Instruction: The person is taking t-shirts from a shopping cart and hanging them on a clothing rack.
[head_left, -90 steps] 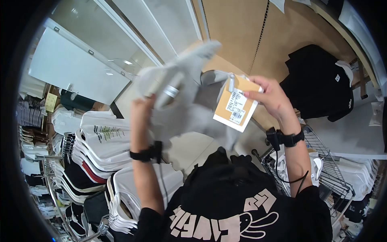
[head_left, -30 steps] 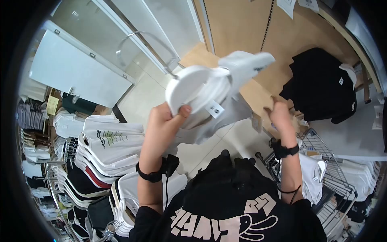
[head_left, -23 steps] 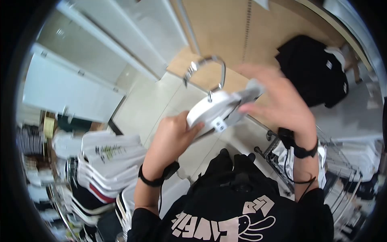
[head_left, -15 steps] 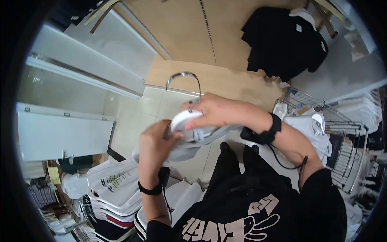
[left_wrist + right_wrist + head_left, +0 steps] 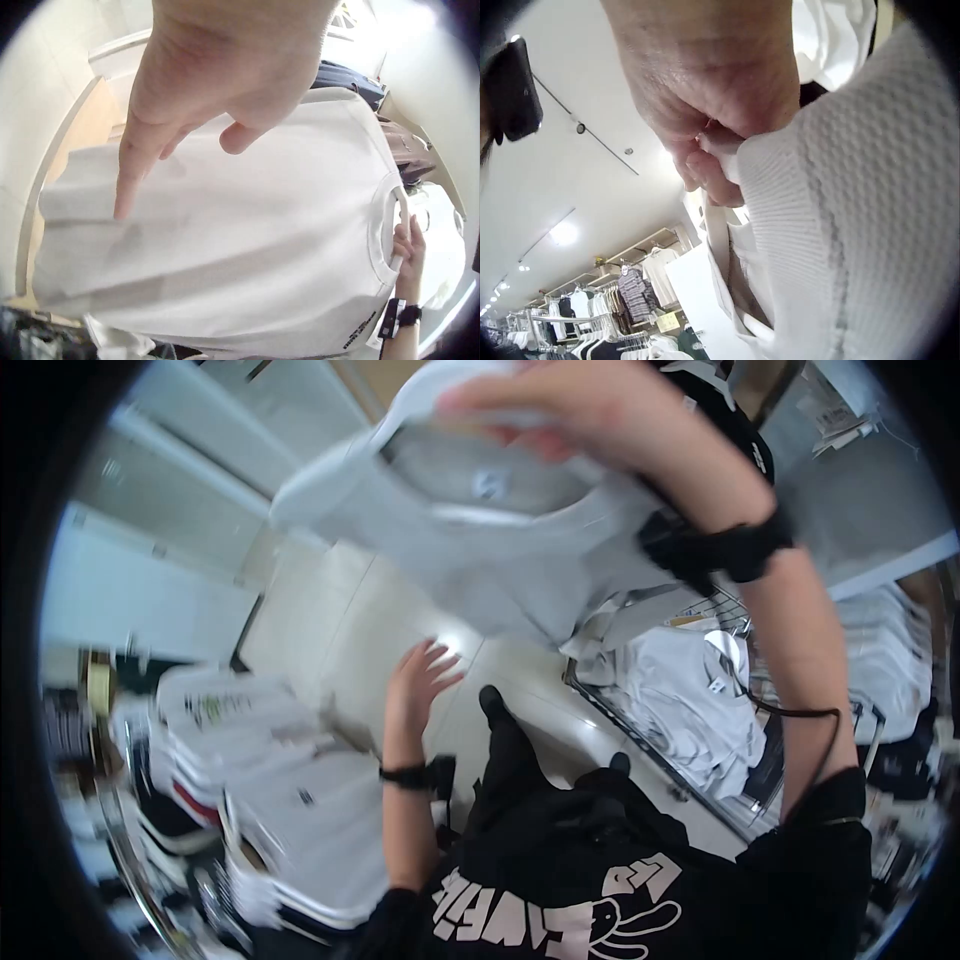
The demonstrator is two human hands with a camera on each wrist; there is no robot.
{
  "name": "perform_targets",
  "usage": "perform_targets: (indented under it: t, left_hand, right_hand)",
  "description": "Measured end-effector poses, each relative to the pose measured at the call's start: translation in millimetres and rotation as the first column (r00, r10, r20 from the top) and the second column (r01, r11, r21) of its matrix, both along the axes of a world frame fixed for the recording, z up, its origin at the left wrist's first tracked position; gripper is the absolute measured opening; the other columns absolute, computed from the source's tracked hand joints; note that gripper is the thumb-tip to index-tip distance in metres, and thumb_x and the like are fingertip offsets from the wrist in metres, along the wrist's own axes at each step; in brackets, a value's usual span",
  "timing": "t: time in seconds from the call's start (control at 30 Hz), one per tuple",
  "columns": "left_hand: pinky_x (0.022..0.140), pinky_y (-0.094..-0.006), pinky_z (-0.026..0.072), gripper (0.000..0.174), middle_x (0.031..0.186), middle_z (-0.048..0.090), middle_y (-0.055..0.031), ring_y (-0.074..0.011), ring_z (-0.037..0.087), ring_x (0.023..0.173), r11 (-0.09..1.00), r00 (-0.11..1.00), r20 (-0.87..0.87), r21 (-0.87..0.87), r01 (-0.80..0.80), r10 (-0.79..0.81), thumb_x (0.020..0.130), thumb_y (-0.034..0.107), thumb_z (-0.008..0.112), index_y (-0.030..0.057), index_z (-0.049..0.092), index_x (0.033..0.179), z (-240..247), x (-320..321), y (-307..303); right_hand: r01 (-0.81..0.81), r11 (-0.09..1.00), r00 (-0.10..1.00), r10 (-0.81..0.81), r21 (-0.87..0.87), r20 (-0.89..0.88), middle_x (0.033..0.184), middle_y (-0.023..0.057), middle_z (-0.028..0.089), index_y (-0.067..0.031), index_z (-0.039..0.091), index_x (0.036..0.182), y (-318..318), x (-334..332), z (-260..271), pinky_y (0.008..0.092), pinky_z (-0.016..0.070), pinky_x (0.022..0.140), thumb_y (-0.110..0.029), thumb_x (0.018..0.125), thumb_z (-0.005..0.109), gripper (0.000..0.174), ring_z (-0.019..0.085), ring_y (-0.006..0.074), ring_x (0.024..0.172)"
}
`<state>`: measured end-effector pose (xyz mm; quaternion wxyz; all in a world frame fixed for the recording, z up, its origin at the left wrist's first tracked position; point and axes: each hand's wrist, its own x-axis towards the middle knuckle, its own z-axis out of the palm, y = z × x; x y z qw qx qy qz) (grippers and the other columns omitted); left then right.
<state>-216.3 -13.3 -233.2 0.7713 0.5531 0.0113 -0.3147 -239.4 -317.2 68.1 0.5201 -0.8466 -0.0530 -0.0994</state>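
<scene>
A light grey-white shirt (image 5: 450,550) on a hanger hangs spread out in front of the person, with small dark print near its shoulder in the left wrist view. The right hand (image 5: 560,410) grips the hanger at the neck; its curled fingers (image 5: 712,180) show beside the ribbed collar (image 5: 772,187) in the right wrist view. Below the shirt, apart from it in the head view, the left hand (image 5: 418,678) has its fingers spread and holds nothing. The left wrist view shows that hand (image 5: 217,82) in front of the shirt (image 5: 247,225).
A rack of hanging white shirts (image 5: 320,810) stands at the left. On the right, a wire cart (image 5: 640,735) holds white garments (image 5: 690,700). A white panel (image 5: 140,580) is at the far left, and a black shirt (image 5: 752,435) hangs at the upper right.
The left hand has let go of the hanger and moved down. The right hand has lifted the shirt up, and it now hangs spread out. The view has turned.
</scene>
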Motion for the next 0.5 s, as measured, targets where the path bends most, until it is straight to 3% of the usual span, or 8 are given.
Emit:
perform_targets:
  t: [0.03,0.13,0.23,0.37,0.43,0.47,0.5]
  left_hand:
    - [0.098,-0.0570,0.0459,0.065,0.139,0.038,-0.0322,-0.0448,0.048,0.122,0.998,0.999,-0.035,-0.065,0.016,-0.019,0.098,0.033,0.047,-0.0098,0.026,0.141,-5.5,-16.8,-17.9]
    - [0.102,-0.0628,0.0393,0.075,0.148,0.023,-0.0328,-0.0459,0.038,0.130,0.963,0.987,-0.147,-0.269,0.026,-0.067,0.100,0.041,0.041,-0.0100,0.010,0.145,-8.9,-62.5,-101.2]
    - [0.102,-0.0641,0.0381,0.079,0.150,0.016,-0.0325,-0.0459,0.033,0.134,0.933,0.971,-0.229,-0.358,-0.013,-0.074,0.100,0.048,0.035,-0.0100,0.006,0.146,10.2,-91.1,-172.7]
    - [0.102,-0.0666,0.0360,0.088,0.150,0.009,-0.0336,-0.0518,0.026,0.134,0.820,0.953,-0.117,-0.545,0.174,-0.279,0.097,0.058,0.034,-0.0068,0.003,0.147,37.2,-119.9,-265.2]
    - [0.105,-0.0708,0.0261,0.089,0.151,0.003,-0.0318,-0.0530,0.013,0.139,0.792,0.916,-0.348,-0.607,-0.060,-0.198,0.095,0.062,0.031,-0.0053,0.003,0.147,60.0,-144.4,-306.5]
    - [0.105,-0.0733,0.0190,0.087,0.152,0.003,-0.0294,-0.0528,0.007,0.140,0.718,0.883,-0.397,-0.688,-0.106,-0.250,0.094,0.062,0.029,-0.0032,0.004,0.147,55.0,-143.1,-324.8]
    - [0.105,-0.0733,0.0190,0.087,0.152,0.003,-0.0294,-0.0528,0.007,0.140,0.721,0.875,-0.413,-0.683,-0.114,-0.252,0.094,0.062,0.029,-0.0032,0.004,0.147,69.6,-150.2,-334.7]
  right_hand:
    - [0.075,0.996,0.996,-0.077,-0.042,-0.034,0.063,0.0057,0.061,0.0000,0.066,0.111,-0.9,-31.3,20.0,0.0216,0.0398,0.041,-0.024,0.087,0.069,0.035,0.048,0.0106,0.044]
    - [-0.119,0.991,0.976,0.107,0.053,0.188,0.065,0.0060,0.060,0.0016,0.064,0.091,-56.1,-106.9,34.3,0.0210,0.0343,0.041,-0.020,0.087,0.067,0.022,0.046,0.0060,0.045]
    - [-0.239,0.961,0.946,0.198,0.140,0.258,0.065,0.0048,0.056,0.0002,0.059,0.082,-77.4,-180.4,74.7,0.0222,0.0282,0.040,-0.017,0.086,0.066,0.019,0.039,0.0055,0.043]
    - [-0.134,0.962,0.962,0.069,0.237,0.265,0.065,0.0053,0.055,0.0000,0.057,0.080,-113.0,-268.5,121.1,0.0228,0.0268,0.040,-0.017,0.087,0.065,0.020,0.036,0.0054,0.044]
    - [-0.071,0.989,0.949,0.027,0.130,0.314,0.065,0.0058,0.056,0.0008,0.058,0.082,-127.0,-286.2,126.3,0.0227,0.0265,0.040,-0.017,0.086,0.066,0.020,0.035,0.0054,0.043]
    - [-0.046,0.994,0.945,0.013,0.095,0.326,0.065,0.0060,0.056,0.0011,0.059,0.083,-134.1,-295.1,127.7,0.0227,0.0264,0.040,-0.018,0.086,0.066,0.020,0.034,0.0054,0.043]
    - [-0.046,0.995,0.948,0.016,0.085,0.318,0.065,0.0062,0.056,0.0021,0.060,0.086,-133.3,-305.5,137.2,0.0229,0.0265,0.040,-0.018,0.086,0.067,0.022,0.033,0.0055,0.042]
